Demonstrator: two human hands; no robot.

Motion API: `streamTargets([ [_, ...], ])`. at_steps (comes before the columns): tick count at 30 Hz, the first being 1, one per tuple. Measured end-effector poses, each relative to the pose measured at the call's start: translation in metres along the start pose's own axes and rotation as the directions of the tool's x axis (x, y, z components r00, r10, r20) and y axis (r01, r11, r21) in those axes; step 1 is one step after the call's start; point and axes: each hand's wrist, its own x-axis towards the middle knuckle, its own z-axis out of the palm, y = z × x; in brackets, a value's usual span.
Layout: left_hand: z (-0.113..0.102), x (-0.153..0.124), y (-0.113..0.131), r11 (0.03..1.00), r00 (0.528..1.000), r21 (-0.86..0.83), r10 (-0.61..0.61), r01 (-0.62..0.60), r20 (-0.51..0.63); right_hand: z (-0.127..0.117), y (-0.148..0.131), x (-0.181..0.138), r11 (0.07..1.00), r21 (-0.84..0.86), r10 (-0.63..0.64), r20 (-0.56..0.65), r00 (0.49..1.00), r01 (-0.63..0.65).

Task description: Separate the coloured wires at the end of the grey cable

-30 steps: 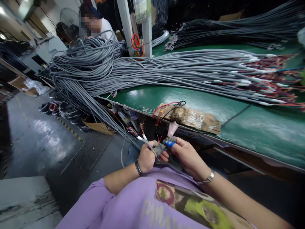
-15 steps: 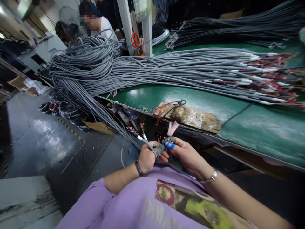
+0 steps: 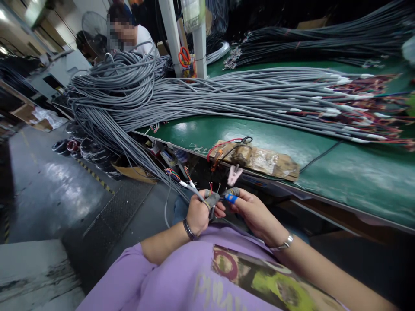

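- Two hands meet low in the head view, just off the near edge of the green table [image 3: 356,181], above your purple shirt [image 3: 181,280].
- Your left hand [image 3: 198,214] is curled shut around a grey cable [image 3: 194,193]. Stripped end sticks up and left of the fist, white sleeve and coloured wires [image 3: 171,174] fanned out at the tip.
- Left thumb and forefinger wear grey finger cots; fingers [image 3: 212,199] are pinched tight on the cable end.
- Your right hand [image 3: 256,214] sits just beside the left, fingertips nearly touching it. Forefinger has a blue cot [image 3: 231,198]; thumb and forefinger are closed narrow on fine wire ends, red strands [image 3: 210,187] poking up between the two hands. Can't tell exactly which strand is gripped, too small.
- Metal bracelet on the right wrist, dark band on the left.
- A pink clip [image 3: 234,174] hangs off the table edge just above your hands.
- A taped cardboard pad [image 3: 269,162] lies on the table near that edge, red and black leads [image 3: 227,144] looped over its left end.
- A big bundle of grey cables [image 3: 227,95] lies across the table and spills over the left end toward the floor.
- A second, darker bundle [image 3: 317,39] lies farther back.
- Orange scissors [image 3: 184,55] hang by the white post [image 3: 200,52].
- Another person sits behind the cable heap, top left, well apart from you.
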Motion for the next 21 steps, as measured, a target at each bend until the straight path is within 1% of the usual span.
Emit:
streamTargets([
  [2,0.000,-0.001,0.000,1.000,1.000,0.021,-0.002,0.001,0.016,0.002,-0.003,0.001,1.000,-0.009,0.002,0.013,1.000,-0.002],
  [6,-0.001,-0.002,-0.003,0.998,0.999,0.068,0.001,-0.005,0.054,0.009,-0.014,0.000,1.000,-0.021,0.011,0.090,0.996,-0.009],
  [9,-0.002,-0.002,-0.004,0.996,0.996,0.092,0.003,-0.011,0.089,0.011,-0.019,-0.001,0.999,-0.035,0.009,0.115,0.993,-0.005],
  [12,-0.002,-0.002,-0.004,0.994,0.995,0.109,0.000,-0.010,0.100,0.010,-0.019,-0.001,0.999,-0.027,0.020,0.115,0.993,-0.017],
  [18,-0.001,0.000,-0.003,0.991,0.996,0.132,-0.046,0.036,0.073,0.008,-0.015,-0.002,1.000,0.016,0.017,0.077,0.997,-0.019],
  [21,-0.001,0.001,-0.001,0.983,0.985,0.164,-0.107,0.085,0.134,0.005,-0.012,-0.002,1.000,-0.009,-0.025,0.064,0.998,0.025],
])
